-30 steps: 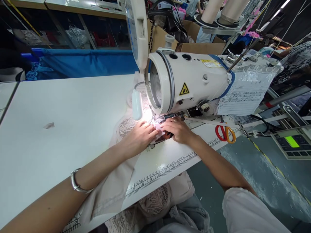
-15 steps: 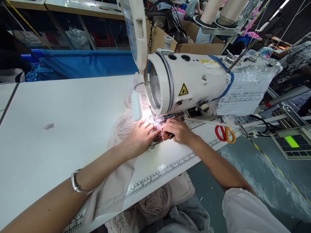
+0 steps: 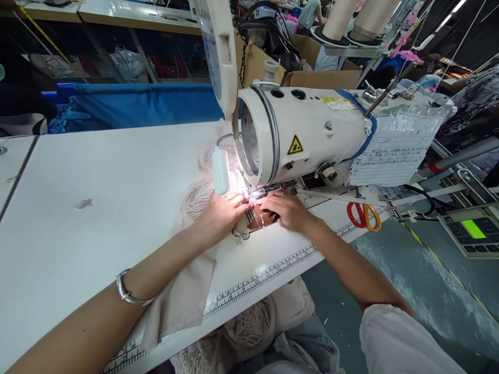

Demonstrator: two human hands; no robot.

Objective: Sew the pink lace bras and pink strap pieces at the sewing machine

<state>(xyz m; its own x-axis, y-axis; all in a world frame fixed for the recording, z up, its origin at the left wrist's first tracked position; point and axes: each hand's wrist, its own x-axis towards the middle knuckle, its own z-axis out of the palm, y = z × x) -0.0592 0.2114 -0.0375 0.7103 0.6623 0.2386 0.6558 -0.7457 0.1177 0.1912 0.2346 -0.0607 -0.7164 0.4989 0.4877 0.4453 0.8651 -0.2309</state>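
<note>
Both hands meet under the head of the sewing machine (image 3: 312, 130), in the glare of its small lamp (image 3: 220, 170). The left hand (image 3: 220, 214) lies on the pale cloth (image 3: 183, 301), fingers stretched out, pressing it flat on the white surface (image 3: 97, 171). The right hand (image 3: 288, 210) has bent fingers, tips on the cloth by the needle; whether they pinch it I cannot tell. Scissors (image 3: 364, 215) lie nearby.

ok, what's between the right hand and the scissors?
Head view: only bare white table between right hand and scissors; a printed ruler runs along the near edge.
</note>
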